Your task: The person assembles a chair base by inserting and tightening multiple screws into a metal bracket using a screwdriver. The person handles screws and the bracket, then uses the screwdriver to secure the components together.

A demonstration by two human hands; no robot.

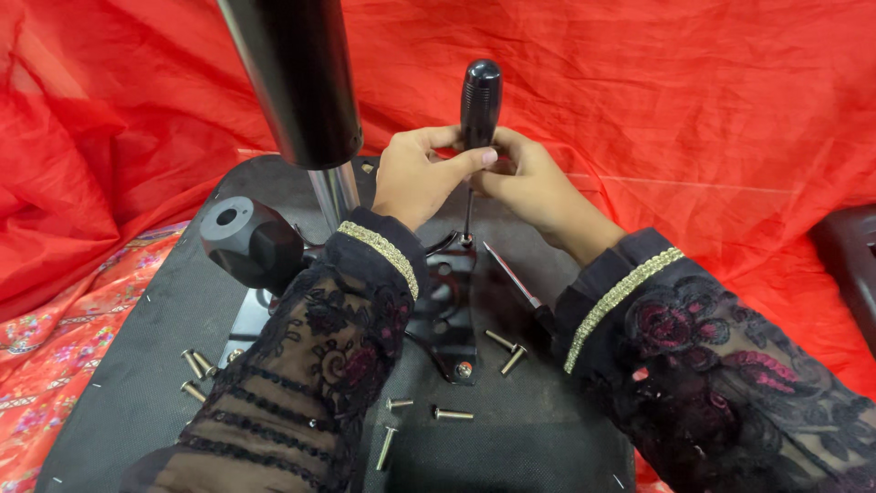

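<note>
My left hand [415,178] and my right hand [534,183] both grip the black handle of a screwdriver [480,100], which stands upright. Its thin shaft runs down to a screw at the top of a black metal bracket [452,310] that lies on the dark underside of a chair seat [137,365]. Both arms wear black lace sleeves with gold trim. A second screwdriver [513,278] lies flat on the seat by my right wrist, its tip pointing up-left.
A black and chrome gas-lift column [306,91] rises at upper left. A black lever knob [248,242] sits left of it. Several loose bolts [452,414] lie scattered on the seat. Red cloth [684,110] covers the background; a patterned fabric [46,329] lies at left.
</note>
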